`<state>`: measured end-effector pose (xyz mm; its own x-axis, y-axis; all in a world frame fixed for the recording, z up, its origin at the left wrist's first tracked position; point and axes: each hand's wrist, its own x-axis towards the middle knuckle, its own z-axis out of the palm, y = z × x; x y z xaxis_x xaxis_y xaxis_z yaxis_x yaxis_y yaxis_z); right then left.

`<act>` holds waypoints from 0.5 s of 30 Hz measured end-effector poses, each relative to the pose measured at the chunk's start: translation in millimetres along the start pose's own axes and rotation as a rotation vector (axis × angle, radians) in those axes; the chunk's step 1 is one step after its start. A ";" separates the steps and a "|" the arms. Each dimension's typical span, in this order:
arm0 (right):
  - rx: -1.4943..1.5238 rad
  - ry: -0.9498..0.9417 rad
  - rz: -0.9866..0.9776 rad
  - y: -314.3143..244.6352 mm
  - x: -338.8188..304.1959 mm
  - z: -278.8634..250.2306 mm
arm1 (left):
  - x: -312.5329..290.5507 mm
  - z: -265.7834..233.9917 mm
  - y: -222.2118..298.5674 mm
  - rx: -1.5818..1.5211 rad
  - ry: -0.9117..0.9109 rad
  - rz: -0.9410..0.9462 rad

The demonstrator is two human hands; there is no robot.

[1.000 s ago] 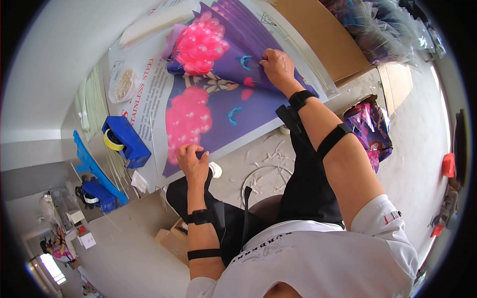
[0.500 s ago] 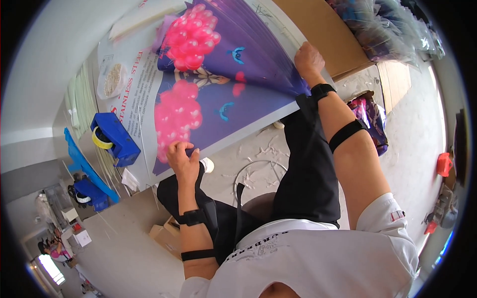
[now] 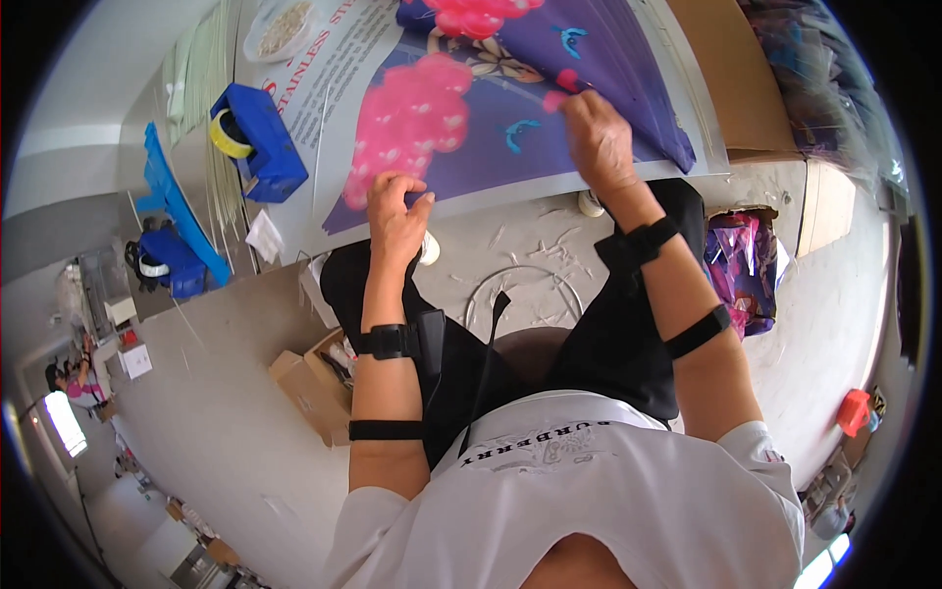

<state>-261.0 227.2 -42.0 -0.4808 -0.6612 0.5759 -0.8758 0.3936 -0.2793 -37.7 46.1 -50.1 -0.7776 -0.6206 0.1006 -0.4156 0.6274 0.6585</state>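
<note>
A purple printed plastic sheet (image 3: 481, 177) with pink balloons and blue birds lies flat across the table's near edge. Behind it, a stack of similar purple sheets (image 3: 628, 93) is curled back. My left hand (image 3: 395, 221) rests at the flat sheet's near left edge, its fingers loosely bent and the thumb apart from them. Over the right part of that sheet is my right hand (image 3: 601, 147), fingers curled together beside the curled stack. What its fingertips hold, if anything, is hidden.
On the table's left stand a blue tape dispenser (image 3: 257, 142) and a clear tub of small pale pieces (image 3: 285, 31). A second blue dispenser (image 3: 172, 260) sits beyond. Cardboard boxes (image 3: 312, 388) and a box of purple wrappers (image 3: 741, 265) are on the floor, with scattered scraps.
My right hand has moved from the stack's right edge inward over the flat sheet. My left hand stays by the sheet's near left edge. The whole view has shifted.
</note>
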 end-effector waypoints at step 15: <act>0.185 -0.278 -0.069 -36.3 -20.5 4.1 | 12.4 10.8 22.0 0.234 0.201 0.347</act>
<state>-219.5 223.8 -46.9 -0.3908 -0.8410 0.3741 -0.8872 0.2359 -0.3964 -61.6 57.4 -42.4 -0.7919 -0.4200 0.4433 -0.2606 0.8890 0.3766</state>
